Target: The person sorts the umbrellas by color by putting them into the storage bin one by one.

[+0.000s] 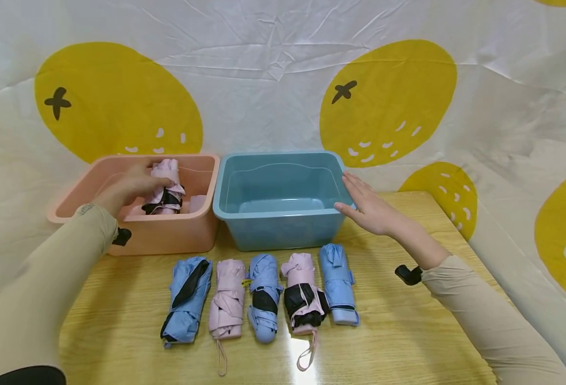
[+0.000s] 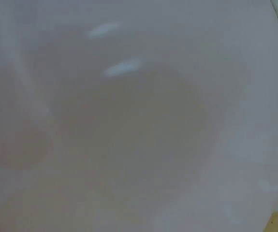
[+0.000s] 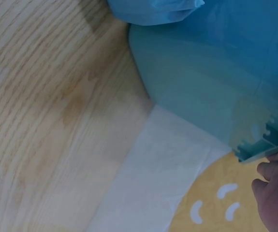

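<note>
At the pink bin [image 1: 167, 236], my left hand [image 1: 136, 183] grips a folded pink umbrella [image 1: 166, 172] with a black band, partly inside the rim. A pale pink piece [image 1: 198, 202] shows lower in that bin; what it belongs to is unclear. The left wrist view has only a blurred, pale pinkish surface close up. My right hand [image 1: 372, 210] rests with straight fingers against the right rim of the blue bin [image 1: 283, 231]. In the right wrist view its fingers [image 3: 269, 169] touch the bin's edge.
Before the bins lies a row of folded umbrellas: blue [image 1: 190, 299], pink [image 1: 228, 299], blue [image 1: 264, 286], pink with a black band [image 1: 299, 272] and blue [image 1: 338, 283]. They lie on a wooden table [image 1: 384, 331]. Behind hangs a white curtain [image 1: 259, 107] with yellow fruit prints.
</note>
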Demonstrator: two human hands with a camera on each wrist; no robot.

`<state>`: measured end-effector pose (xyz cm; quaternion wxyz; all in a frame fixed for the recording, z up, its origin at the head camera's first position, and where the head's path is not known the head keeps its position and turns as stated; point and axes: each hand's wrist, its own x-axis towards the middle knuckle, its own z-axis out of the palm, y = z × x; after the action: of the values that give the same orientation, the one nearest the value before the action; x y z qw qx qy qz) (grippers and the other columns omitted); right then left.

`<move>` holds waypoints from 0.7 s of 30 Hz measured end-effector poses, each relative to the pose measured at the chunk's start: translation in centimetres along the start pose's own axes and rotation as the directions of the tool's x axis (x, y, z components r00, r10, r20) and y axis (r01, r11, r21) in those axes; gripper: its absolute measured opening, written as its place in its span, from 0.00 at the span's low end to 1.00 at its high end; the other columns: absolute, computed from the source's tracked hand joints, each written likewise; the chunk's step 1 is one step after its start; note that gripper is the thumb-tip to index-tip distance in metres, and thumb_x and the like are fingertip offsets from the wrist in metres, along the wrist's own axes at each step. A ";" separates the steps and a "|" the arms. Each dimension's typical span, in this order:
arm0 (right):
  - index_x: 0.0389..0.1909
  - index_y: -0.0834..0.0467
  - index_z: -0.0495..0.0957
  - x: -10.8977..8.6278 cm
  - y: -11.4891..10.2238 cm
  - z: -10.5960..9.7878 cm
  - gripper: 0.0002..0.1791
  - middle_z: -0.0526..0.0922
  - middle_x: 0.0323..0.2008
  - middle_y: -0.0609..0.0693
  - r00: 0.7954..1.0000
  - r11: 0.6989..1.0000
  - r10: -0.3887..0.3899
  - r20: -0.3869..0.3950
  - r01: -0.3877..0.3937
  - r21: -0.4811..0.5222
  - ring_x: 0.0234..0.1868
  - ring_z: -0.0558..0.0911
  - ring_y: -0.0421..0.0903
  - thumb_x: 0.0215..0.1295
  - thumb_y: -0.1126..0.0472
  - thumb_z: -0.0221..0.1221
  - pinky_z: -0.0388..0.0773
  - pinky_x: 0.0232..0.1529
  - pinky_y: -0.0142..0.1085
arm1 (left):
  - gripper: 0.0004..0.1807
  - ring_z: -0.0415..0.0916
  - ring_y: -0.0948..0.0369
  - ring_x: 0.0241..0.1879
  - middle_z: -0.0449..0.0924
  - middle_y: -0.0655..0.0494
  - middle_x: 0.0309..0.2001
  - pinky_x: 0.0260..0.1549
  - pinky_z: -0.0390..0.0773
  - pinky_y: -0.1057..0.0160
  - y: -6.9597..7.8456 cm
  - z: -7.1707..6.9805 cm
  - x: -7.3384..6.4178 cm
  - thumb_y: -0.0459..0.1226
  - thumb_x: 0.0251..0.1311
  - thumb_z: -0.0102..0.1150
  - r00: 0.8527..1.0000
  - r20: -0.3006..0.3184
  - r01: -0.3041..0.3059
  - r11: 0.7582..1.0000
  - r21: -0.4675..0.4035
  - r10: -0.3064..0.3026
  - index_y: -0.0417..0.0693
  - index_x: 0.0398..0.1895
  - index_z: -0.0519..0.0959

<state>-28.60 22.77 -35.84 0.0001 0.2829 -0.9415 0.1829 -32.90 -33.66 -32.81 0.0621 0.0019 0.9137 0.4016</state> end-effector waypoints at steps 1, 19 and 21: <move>0.83 0.66 0.40 0.0 0.0 0.0 0.46 0.37 0.84 0.60 1.000 1.000 0.001 0.001 -0.001 0.000 0.84 0.36 0.57 0.82 0.39 0.45 0.37 0.80 0.56 | 0.49 0.72 0.54 0.29 0.60 0.27 0.66 0.22 0.76 0.62 -0.2 0.1 0.2 0.39 0.70 0.64 0.999 0.044 0.000 1.000 0.016 -0.001 0.39 0.84 0.45; 0.83 0.65 0.38 0.0 0.3 0.2 0.47 0.36 0.84 0.59 1.000 1.000 0.004 0.010 -0.004 0.006 0.84 0.35 0.57 0.82 0.38 0.44 0.37 0.80 0.58 | 0.33 0.80 0.39 0.46 0.60 0.18 0.67 0.46 0.85 0.44 -2.7 1.9 1.9 0.29 0.70 0.51 0.945 0.321 0.017 0.990 0.141 -0.062 0.21 0.73 0.56; 0.83 0.65 0.38 0.0 0.3 0.2 0.47 0.36 0.84 0.60 1.000 1.000 0.002 0.007 -0.002 0.007 0.84 0.35 0.57 0.82 0.38 0.44 0.37 0.80 0.58 | 0.32 0.78 0.34 0.53 0.58 0.18 0.70 0.49 0.84 0.42 -2.9 1.8 2.1 0.31 0.73 0.50 0.938 0.340 0.022 0.990 0.142 -0.069 0.22 0.75 0.55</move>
<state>-28.78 22.93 -36.17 -0.0043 0.2824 -0.9412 0.1853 -34.68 -34.16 -36.34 0.2298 0.0552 0.9139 0.3300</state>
